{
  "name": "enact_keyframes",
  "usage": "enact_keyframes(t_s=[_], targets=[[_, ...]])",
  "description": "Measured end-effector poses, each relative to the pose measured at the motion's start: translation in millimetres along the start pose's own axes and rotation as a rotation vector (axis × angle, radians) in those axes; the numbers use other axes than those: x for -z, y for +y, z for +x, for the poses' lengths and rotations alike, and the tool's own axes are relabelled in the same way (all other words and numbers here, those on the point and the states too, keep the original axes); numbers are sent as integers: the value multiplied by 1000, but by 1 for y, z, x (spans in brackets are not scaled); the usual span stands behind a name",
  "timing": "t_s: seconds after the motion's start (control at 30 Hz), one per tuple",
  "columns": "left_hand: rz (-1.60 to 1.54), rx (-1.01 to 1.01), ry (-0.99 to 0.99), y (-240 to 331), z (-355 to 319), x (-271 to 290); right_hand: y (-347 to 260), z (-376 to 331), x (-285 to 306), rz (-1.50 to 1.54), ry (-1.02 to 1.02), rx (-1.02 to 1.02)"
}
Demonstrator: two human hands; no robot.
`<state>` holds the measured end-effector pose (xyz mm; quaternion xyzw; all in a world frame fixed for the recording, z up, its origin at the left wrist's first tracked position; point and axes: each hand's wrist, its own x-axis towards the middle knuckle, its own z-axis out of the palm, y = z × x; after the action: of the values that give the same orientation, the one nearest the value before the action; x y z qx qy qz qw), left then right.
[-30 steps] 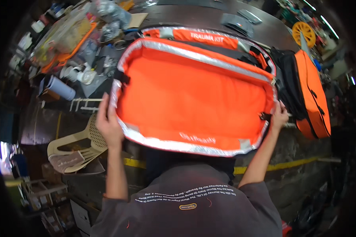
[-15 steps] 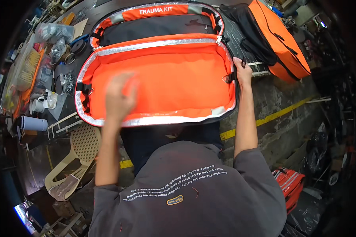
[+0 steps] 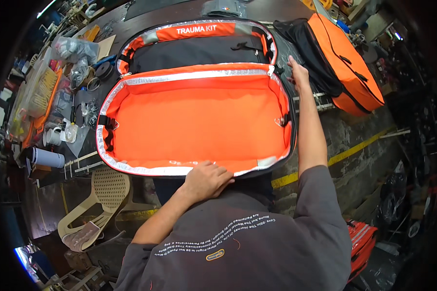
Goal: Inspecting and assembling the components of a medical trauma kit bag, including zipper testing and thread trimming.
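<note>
An orange bag (image 3: 194,121) with silver-edged rims lies opened out before me, its lid (image 3: 179,54) folded back on the far side. The lid has a dark inner pocket, and the base is bare orange inside with a metal clip at each end. My left hand (image 3: 209,180) is curled over the middle of the bag's near rim, gripping it. By the far right corner, beside the zip, is my right hand (image 3: 299,76), index finger stretched out and fingers apart. Its palm side is partly hidden.
A second orange and black bag (image 3: 347,63) stands at the right. Clear tubs (image 3: 36,97), tape rolls (image 3: 103,71) and a white mug (image 3: 53,137) crowd the left. A beige plastic chair (image 3: 109,186) stands lower left; a red bag (image 3: 361,247) sits lower right.
My left hand has come down from above the bag's inside to its near rim. My right hand has left the right rim; the small dark thing in it no longer shows. The bag appears lower.
</note>
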<state>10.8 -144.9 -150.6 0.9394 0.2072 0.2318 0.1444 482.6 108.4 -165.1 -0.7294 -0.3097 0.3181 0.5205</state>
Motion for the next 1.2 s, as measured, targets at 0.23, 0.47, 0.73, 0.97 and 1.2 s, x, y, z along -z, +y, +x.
enact_keyframes(t_s=[0.23, 0.47, 0.73, 0.97, 1.2], targets=[[64, 75, 109, -2, -20, 1, -25, 91, -75, -155, 15, -33], [206, 226, 238, 2, -24, -2, -39, 94, -58, 59, -141, 343], [201, 369, 301, 2, -40, 5, -38, -51, 30, 547, -214, 617], [240, 371, 708, -42, -24, 131, -76, -131, 51, 650, 251, 689], [-213, 409, 884, -154, -9, 208, -90, -138, 52, 488, 168, 657]])
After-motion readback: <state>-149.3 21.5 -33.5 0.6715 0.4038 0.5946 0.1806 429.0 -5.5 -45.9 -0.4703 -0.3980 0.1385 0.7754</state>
